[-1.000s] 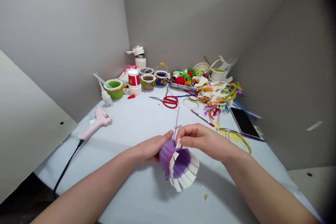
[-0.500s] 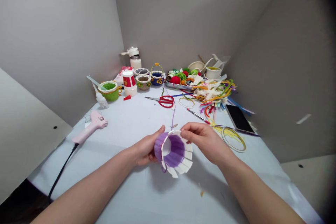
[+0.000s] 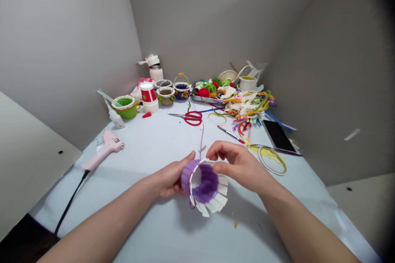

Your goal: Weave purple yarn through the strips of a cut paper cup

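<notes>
My left hand point(image 3: 173, 177) is wrapped round the outside of a paper cup point(image 3: 189, 174) woven with purple yarn, its mouth tilted toward me. White cut strips point(image 3: 219, 197) fan out from the cup's rim. At the upper right of the rim is my right hand point(image 3: 242, 165), thumb and forefinger parted, with nothing seen between them. The thumb is close to the strips; whether it touches them I cannot tell. From the far side of the cup a purple yarn strand point(image 3: 202, 137) runs away across the table.
Red-handled scissors point(image 3: 193, 118), a pen point(image 3: 231, 134) and hoops point(image 3: 271, 160) lie beyond the cup. A pink glue gun point(image 3: 106, 148) with a black cord is at left. Small decorated baskets point(image 3: 166, 98) stand behind, beside a yarn pile point(image 3: 247, 104). A phone point(image 3: 279, 136) lies right.
My right hand's fingers have parted from a pinch at the cup's rim and lifted slightly. The cup stays in my left hand, a little lower in view.
</notes>
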{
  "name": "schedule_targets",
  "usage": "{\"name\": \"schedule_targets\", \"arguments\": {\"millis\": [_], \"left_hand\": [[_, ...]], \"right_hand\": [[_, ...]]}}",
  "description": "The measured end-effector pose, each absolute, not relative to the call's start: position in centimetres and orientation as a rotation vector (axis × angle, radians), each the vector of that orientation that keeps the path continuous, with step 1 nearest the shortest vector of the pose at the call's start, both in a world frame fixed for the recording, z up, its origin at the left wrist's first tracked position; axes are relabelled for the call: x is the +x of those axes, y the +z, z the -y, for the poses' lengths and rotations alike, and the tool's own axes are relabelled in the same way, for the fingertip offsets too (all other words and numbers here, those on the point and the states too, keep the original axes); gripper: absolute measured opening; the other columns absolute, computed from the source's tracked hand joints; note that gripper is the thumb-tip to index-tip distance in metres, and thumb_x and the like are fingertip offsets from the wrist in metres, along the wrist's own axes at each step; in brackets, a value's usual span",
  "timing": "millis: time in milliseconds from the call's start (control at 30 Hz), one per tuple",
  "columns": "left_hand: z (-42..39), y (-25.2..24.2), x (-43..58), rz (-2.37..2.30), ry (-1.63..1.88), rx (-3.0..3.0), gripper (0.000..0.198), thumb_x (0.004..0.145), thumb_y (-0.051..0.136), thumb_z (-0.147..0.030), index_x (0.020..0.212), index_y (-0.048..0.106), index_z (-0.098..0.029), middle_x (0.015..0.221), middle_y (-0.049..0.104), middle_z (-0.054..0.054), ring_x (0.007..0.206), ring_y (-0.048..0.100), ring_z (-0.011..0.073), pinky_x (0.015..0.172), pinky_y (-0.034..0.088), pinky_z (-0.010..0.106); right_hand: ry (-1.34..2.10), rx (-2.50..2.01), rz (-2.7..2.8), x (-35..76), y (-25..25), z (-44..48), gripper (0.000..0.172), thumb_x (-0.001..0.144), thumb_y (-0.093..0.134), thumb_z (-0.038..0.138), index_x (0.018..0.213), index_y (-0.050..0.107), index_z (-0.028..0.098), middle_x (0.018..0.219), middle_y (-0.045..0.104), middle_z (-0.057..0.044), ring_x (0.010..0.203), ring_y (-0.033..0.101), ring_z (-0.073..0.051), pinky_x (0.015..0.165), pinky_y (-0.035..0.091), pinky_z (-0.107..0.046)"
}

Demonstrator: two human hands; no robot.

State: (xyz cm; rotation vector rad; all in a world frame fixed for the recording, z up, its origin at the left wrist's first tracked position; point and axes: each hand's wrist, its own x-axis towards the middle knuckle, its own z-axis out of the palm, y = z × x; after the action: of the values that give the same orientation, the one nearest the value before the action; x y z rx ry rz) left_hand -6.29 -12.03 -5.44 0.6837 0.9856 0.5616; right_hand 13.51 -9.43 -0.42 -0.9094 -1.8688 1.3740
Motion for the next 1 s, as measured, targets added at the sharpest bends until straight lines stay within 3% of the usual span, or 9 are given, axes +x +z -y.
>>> {"name": "schedule_targets", "arguments": {"millis": [100, 267, 367, 467, 700, 867, 933, 1000], "left_hand": [[12.3, -5.2, -6.1, -1.052, 0.443, 0.662, 0.064, 0.065, 0.049, -0.079, 0.052, 0.043, -0.017, 0.038, 0.031, -0.007, 0.033, 0.018, 0.0033, 0.038, 0.007, 0.022], [12.5, -5.2, -6.1, -1.026, 0.369, 0.709, 0.062, 0.064, 0.051, -0.078, 0.058, 0.047, -0.017, 0.041, 0.033, -0.007, 0.034, 0.019, 0.0031, 0.039, 0.005, 0.022], [12.5, -5.3, -6.2, -1.015, 0.329, 0.718, 0.061, 0.064, 0.05, -0.078, 0.059, 0.044, -0.018, 0.041, 0.034, -0.007, 0.032, 0.019, 0.003, 0.037, 0.005, 0.022], [12.5, -5.3, -6.3, -1.008, 0.267, 0.776, 0.055, 0.066, 0.054, -0.072, 0.059, 0.042, -0.018, 0.039, 0.033, -0.008, 0.031, 0.02, 0.0034, 0.036, 0.006, 0.021], [12.8, -4.8, -6.1, -1.173, 0.113, 1.022, 0.047, 0.08, 0.043, -0.056, 0.053, 0.046, -0.018, 0.035, 0.037, -0.004, 0.031, 0.027, 0.0074, 0.034, 0.015, 0.022], [13.1, -4.4, -6.4, -1.031, 0.172, 1.292, 0.042, 0.082, 0.043, -0.045, 0.054, 0.053, -0.015, 0.04, 0.046, -0.002, 0.036, 0.039, 0.009, 0.037, 0.027, 0.021], [13.1, -4.5, -6.4, -0.993, 0.232, 1.267, 0.037, 0.08, 0.048, -0.043, 0.06, 0.058, -0.014, 0.043, 0.047, -0.002, 0.037, 0.039, 0.0083, 0.039, 0.027, 0.021], [12.9, -4.8, -6.4, -0.984, 0.353, 1.077, 0.036, 0.08, 0.051, -0.046, 0.074, 0.063, -0.013, 0.046, 0.048, -0.003, 0.037, 0.036, 0.007, 0.04, 0.026, 0.021]], "right_hand": [[1.525, -0.957, 1.836, 13.0, -0.8, 9.7, 0.023, 0.081, 0.063, 0.038, 0.073, 0.063, 0.017, 0.07, 0.056, 0.0, 0.066, 0.047, -0.012, 0.063, 0.037, -0.024], [1.802, -0.962, 1.78, 13.3, -1.2, 9.5, 0.031, 0.085, 0.058, 0.044, 0.072, 0.061, 0.016, 0.065, 0.052, 0.002, 0.062, 0.044, -0.01, 0.061, 0.036, -0.023], [1.57, -0.84, 1.964, 13.8, 0.1, 9.6, 0.034, 0.084, 0.056, 0.05, 0.092, 0.066, 0.018, 0.086, 0.061, -0.004, 0.08, 0.052, -0.015, 0.074, 0.041, -0.028], [1.265, -0.577, 2.231, 13.9, 1.9, 10.2, 0.047, 0.074, 0.068, 0.05, 0.112, 0.064, 0.022, 0.107, 0.06, -0.008, 0.1, 0.051, -0.021, 0.088, 0.04, -0.033], [1.089, -0.234, 2.59, 11.9, 3.1, 11.4, 0.014, 0.083, 0.065, 0.029, 0.088, 0.071, 0.017, 0.083, 0.066, -0.004, 0.084, 0.056, -0.014, 0.082, 0.042, -0.027], [1.349, -0.461, 2.675, 11.1, 3.7, 11.4, 0.014, 0.086, 0.06, 0.023, 0.08, 0.071, 0.016, 0.078, 0.068, -0.002, 0.075, 0.059, -0.011, 0.072, 0.045, -0.021], [1.474, -0.534, 2.652, 11.2, 4.2, 11.2, 0.015, 0.086, 0.06, 0.025, 0.082, 0.071, 0.016, 0.079, 0.067, -0.002, 0.072, 0.059, -0.01, 0.069, 0.046, -0.02], [1.465, -0.611, 2.522, 11.8, 4.6, 10.7, 0.017, 0.086, 0.061, 0.03, 0.093, 0.069, 0.017, 0.089, 0.067, -0.003, 0.08, 0.06, -0.012, 0.076, 0.046, -0.022]]}}
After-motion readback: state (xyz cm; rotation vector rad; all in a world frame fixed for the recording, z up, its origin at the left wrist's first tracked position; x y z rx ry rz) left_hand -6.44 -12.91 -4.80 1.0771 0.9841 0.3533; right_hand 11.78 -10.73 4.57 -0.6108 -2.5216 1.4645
